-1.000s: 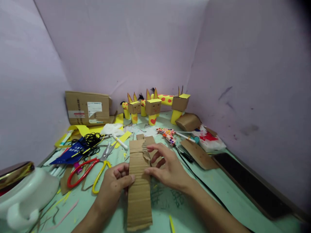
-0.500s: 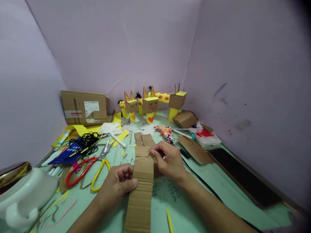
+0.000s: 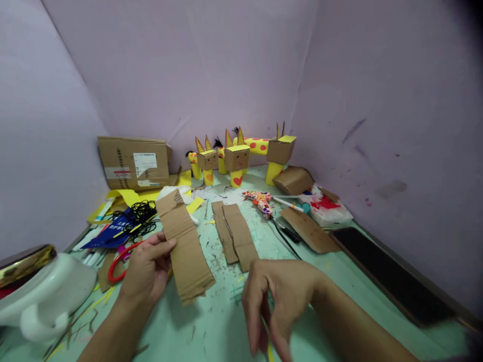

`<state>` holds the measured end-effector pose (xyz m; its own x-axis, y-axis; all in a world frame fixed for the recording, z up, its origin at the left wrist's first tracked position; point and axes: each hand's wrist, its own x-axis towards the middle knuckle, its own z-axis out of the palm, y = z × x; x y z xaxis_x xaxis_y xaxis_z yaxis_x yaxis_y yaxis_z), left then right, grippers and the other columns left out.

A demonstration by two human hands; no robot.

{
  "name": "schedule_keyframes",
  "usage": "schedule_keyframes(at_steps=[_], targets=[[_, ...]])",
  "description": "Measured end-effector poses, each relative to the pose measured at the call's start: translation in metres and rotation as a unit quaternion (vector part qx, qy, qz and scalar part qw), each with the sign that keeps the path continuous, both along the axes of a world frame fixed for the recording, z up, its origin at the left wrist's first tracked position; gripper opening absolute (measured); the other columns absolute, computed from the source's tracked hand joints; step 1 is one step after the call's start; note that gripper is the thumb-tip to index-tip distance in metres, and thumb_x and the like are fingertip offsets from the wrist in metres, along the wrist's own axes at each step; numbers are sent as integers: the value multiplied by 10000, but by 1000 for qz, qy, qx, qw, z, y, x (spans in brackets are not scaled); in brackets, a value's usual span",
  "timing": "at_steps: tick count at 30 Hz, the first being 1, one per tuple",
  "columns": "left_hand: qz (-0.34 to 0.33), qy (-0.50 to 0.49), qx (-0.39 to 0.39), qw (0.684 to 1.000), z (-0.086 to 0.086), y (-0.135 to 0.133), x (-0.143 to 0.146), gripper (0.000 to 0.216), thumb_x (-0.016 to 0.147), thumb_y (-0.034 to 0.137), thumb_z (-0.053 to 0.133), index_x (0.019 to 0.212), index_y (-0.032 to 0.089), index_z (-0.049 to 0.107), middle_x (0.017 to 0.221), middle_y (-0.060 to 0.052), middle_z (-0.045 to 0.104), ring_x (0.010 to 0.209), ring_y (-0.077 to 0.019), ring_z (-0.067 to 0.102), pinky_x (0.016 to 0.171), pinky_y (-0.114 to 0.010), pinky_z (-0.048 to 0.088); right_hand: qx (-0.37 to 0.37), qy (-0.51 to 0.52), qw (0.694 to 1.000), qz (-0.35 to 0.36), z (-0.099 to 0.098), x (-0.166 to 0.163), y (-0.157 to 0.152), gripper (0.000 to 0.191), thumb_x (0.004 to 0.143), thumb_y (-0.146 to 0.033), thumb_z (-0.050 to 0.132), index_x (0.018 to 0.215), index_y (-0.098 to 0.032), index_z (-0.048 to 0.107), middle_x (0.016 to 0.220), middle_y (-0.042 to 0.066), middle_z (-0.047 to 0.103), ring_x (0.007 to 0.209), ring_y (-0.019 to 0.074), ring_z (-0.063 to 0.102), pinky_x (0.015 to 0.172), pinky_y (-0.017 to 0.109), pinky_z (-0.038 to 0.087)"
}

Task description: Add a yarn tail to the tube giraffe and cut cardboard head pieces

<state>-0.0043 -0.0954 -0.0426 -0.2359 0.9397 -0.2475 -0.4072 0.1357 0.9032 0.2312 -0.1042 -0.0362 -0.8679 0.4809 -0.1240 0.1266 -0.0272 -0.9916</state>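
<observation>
My left hand (image 3: pixel 149 269) grips a strip of brown corrugated cardboard (image 3: pixel 186 251) by its left edge, thumb on top, and holds it tilted above the table. Low at the front, my right hand (image 3: pixel 281 301) points its fingers downward with thumb and forefinger apart. A thin yellow strip (image 3: pixel 270 349) shows between those fingers near the table; whether they touch it I cannot tell. Two flat cardboard pieces (image 3: pixel 241 236) lie side by side beyond the hands. Red-handled scissors (image 3: pixel 116 269) are partly hidden behind my left hand.
Yellow paper-tube animals with cardboard heads (image 3: pixel 237 158) stand at the back. A cardboard box (image 3: pixel 134 163) leans at the left. A white cup (image 3: pixel 56 291) lies at the front left, black yarn (image 3: pixel 141 218) behind it. A glue gun (image 3: pixel 260 200) and a dark phone-like slab (image 3: pixel 388 274) are right.
The cardboard strip has been lifted and tilted left in my left hand. My right hand has left its far end and dropped toward the front, beside the yellow strip.
</observation>
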Motion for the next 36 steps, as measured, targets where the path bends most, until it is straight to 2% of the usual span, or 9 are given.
schedule_keyframes(at_steps=[3, 6, 9, 11, 18, 26, 28, 31, 36], targets=[[52, -12, 18, 998, 0, 3, -5, 209, 484, 120, 689, 684, 138, 635, 627, 12, 651, 550, -117, 569, 487, -201, 457, 96, -25, 972, -211, -7, 0, 10, 214, 672, -393, 671, 657, -182, 700, 592, 12, 656, 560, 142, 582, 560, 263, 458], [104, -17, 39, 994, -1, 5, -9, 151, 509, 111, 663, 633, 157, 590, 654, 26, 642, 572, -111, 559, 488, -196, 458, 278, -94, 880, -374, -20, -5, 23, 275, 657, -363, 702, 871, -190, 699, 881, 71, 692, 823, 221, 621, 756, 358, 480], [149, -17, 58, 987, 0, 6, -15, 142, 521, 98, 647, 614, 166, 566, 652, 39, 618, 570, -99, 540, 463, -176, 431, 374, -189, 841, -341, -33, -20, 24, 735, 537, -414, 787, 1189, -159, 565, 1315, 172, 474, 1188, 334, 443, 980, 466, 356], [159, -20, 60, 985, 0, 7, -17, 144, 524, 95, 639, 626, 169, 570, 641, 45, 603, 567, -95, 532, 469, -177, 430, 377, -256, 829, -326, -40, -31, 20, 851, 509, -416, 799, 1250, -122, 499, 1382, 217, 373, 1264, 382, 339, 1019, 510, 298], [136, 4, 71, 988, -5, 7, -16, 170, 510, 146, 682, 649, 162, 586, 640, 35, 612, 576, -113, 549, 460, -199, 425, 438, -215, 775, -401, -58, -18, 36, 541, 662, -29, 498, 1190, -146, 477, 1240, 159, 474, 1145, 263, 479, 979, 416, 390], [146, -2, 87, 985, -3, 6, -16, 207, 459, 135, 701, 638, 151, 598, 567, 55, 586, 480, -72, 488, 388, -160, 349, 405, -90, 713, -565, -60, -8, 54, 505, 658, -138, 531, 1160, -152, 480, 1143, 129, 542, 1071, 267, 523, 909, 438, 451], [124, 4, 77, 989, -4, 5, -14, 229, 452, 139, 709, 654, 152, 601, 567, 53, 595, 482, -74, 493, 404, -162, 359, 394, -116, 720, -560, -61, -12, 53, 591, 610, -110, 530, 1197, -123, 458, 1193, 153, 517, 1116, 290, 496, 943, 459, 423], [35, 14, 34, 999, -6, 0, -6, 251, 442, 142, 726, 669, 129, 618, 566, 24, 609, 491, -95, 512, 442, -192, 394, 389, -151, 779, -468, -63, -17, 48, 706, 556, -63, 515, 1254, -73, 413, 1263, 194, 479, 1180, 311, 456, 1003, 473, 363], [-63, 62, 65, 994, -8, -11, 9, 197, 503, 205, 711, 664, 128, 629, 499, 40, 546, 502, -100, 514, 471, -199, 391, 395, -89, 850, -338, -58, -21, 35, 734, 647, -154, 579, 1338, -130, 330, 1360, 144, 436, 1248, 259, 415, 1048, 428, 320]])
